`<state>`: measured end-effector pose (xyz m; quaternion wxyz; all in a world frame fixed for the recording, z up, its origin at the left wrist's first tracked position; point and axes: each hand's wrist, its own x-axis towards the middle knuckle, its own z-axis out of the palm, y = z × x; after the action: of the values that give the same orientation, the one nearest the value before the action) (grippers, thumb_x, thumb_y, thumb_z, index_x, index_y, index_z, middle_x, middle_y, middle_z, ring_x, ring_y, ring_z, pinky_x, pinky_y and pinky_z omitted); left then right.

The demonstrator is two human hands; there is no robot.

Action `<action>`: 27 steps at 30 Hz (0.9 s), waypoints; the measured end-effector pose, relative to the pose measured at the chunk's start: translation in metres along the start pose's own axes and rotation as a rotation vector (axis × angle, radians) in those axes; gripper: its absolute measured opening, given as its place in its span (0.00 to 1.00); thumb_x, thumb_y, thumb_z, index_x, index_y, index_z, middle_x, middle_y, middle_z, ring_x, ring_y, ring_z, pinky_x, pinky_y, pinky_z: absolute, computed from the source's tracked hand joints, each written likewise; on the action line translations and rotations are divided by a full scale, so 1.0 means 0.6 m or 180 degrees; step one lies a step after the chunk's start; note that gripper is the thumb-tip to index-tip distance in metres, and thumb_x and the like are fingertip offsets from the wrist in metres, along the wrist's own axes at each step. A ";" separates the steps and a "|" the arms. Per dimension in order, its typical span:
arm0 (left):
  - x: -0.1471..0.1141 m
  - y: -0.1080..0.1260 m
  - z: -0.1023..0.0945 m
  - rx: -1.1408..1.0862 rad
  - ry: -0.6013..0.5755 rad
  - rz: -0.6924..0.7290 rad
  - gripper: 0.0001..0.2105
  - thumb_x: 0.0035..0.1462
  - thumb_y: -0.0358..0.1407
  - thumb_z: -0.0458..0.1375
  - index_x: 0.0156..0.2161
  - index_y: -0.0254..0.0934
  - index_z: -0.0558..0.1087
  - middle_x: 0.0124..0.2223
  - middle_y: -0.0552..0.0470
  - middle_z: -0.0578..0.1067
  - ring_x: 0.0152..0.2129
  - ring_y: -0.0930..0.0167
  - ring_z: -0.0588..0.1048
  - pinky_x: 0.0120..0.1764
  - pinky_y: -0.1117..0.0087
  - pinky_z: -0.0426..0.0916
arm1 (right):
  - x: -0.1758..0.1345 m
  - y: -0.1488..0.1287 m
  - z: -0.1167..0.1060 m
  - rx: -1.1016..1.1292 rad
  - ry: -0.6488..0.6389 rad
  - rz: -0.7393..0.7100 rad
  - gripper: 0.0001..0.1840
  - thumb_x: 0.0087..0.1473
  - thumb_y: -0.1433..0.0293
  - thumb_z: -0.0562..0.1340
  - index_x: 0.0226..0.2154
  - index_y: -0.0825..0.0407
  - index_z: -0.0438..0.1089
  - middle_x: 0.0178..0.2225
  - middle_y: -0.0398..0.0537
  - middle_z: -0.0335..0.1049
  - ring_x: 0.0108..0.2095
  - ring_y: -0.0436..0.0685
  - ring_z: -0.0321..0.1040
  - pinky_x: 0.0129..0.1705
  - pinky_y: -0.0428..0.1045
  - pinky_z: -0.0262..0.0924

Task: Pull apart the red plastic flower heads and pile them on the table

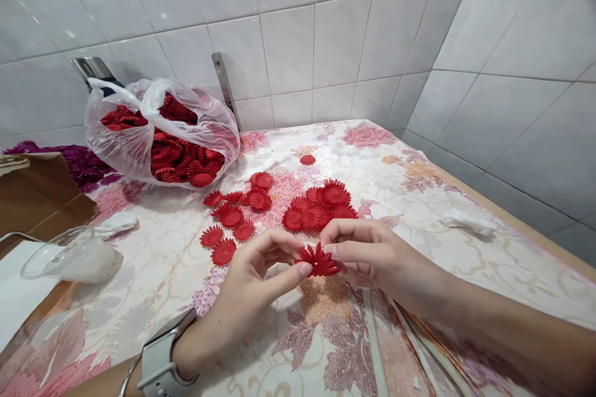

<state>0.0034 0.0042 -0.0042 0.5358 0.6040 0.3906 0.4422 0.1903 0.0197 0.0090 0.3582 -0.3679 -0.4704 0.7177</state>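
Between my two hands is a red artificial flower piece (pixel 318 262) with pointed petals and a small hole at its centre. My left hand (pixel 261 282) pinches its left edge between thumb and fingers. On the opposite edge, the thumb and forefinger of my right hand (pixel 372 254) close on the petals. Just beyond my hands lies a pile of similar red flower pieces (pixel 311 218), partly overlapping. More loose red flower pieces (pixel 231 216) are scattered to the left of that pile, and a single piece (pixel 307 160) sits farther back.
A white plastic bag (pixel 116 158) full of red flower pieces stands at the back left, before a metal-topped flask (pixel 93 67). At left are a clear plastic cup (pixel 88 257) on its side, a cardboard box (pixel 41 198) and purple petals (pixel 86 167). Crumpled tissue (pixel 468 221) lies right.
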 end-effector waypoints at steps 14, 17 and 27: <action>-0.003 0.004 -0.006 0.0820 0.0131 0.0842 0.13 0.50 0.19 0.58 0.30 0.42 0.75 0.32 0.59 0.74 0.31 0.76 0.71 0.38 0.76 0.65 | 0.003 0.007 -0.007 -0.1970 0.0238 -0.2248 0.09 0.49 0.80 0.61 0.28 0.51 0.75 0.32 0.46 0.72 0.33 0.51 0.69 0.31 0.45 0.62; -0.004 0.006 -0.006 0.0900 0.0153 0.0989 0.13 0.51 0.19 0.58 0.30 0.43 0.75 0.32 0.59 0.74 0.31 0.76 0.71 0.37 0.76 0.65 | 0.001 0.008 -0.006 -0.2199 0.0361 -0.2731 0.10 0.49 0.81 0.62 0.29 0.52 0.76 0.31 0.45 0.73 0.32 0.49 0.70 0.31 0.44 0.64; -0.007 -0.002 -0.008 0.1178 0.0086 0.1323 0.12 0.52 0.20 0.58 0.31 0.43 0.74 0.32 0.58 0.73 0.31 0.75 0.71 0.37 0.75 0.66 | -0.002 0.010 -0.006 -0.2200 0.0439 -0.2929 0.11 0.49 0.82 0.62 0.27 0.52 0.75 0.30 0.45 0.73 0.30 0.49 0.70 0.29 0.43 0.65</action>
<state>-0.0022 0.0017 -0.0059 0.3089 0.7528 0.3396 0.4718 0.1931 0.0185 0.0023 0.5223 -0.2670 -0.7646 0.2671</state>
